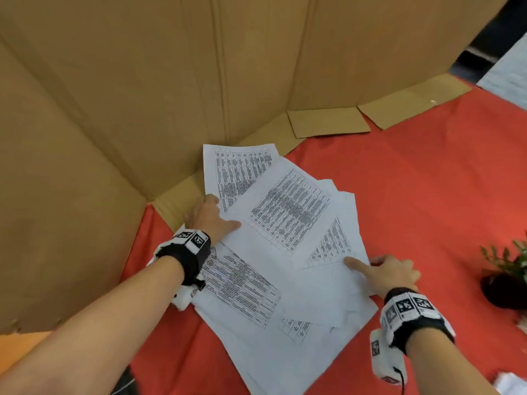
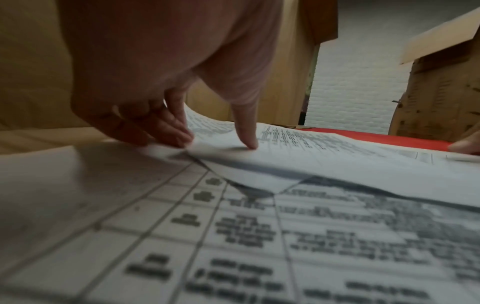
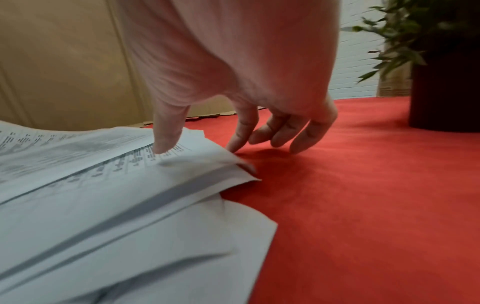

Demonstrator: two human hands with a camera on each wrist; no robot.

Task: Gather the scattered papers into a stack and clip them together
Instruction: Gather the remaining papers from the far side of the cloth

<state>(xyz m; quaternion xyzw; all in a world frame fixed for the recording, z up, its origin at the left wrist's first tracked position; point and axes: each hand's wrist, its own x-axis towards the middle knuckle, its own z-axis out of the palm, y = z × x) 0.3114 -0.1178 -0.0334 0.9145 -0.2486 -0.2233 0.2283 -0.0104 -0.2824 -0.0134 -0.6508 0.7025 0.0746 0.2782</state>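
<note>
Several white printed papers [image 1: 285,252] lie fanned and overlapping on the red tablecloth [image 1: 413,181]. My left hand [image 1: 222,212] is at their left edge. Its thumb [image 2: 248,139] presses on an upper sheet while its curled fingers [image 2: 166,129] pinch that sheet's raised edge. My right hand [image 1: 368,262] is at the right edge of the fan. Its thumb [image 3: 166,135] presses on the top sheet, and its index fingertip [image 3: 233,146] touches the lifted corner of the papers [image 3: 130,174] from the side. The other fingers curl down to the cloth.
Tall cardboard walls [image 1: 142,81] stand behind and to the left, with loose flaps [image 1: 328,122] lying on the cloth. A plant in a dark pot [image 1: 502,286] stands to the right of my right hand. A white object [image 1: 510,383] shows at the bottom right corner.
</note>
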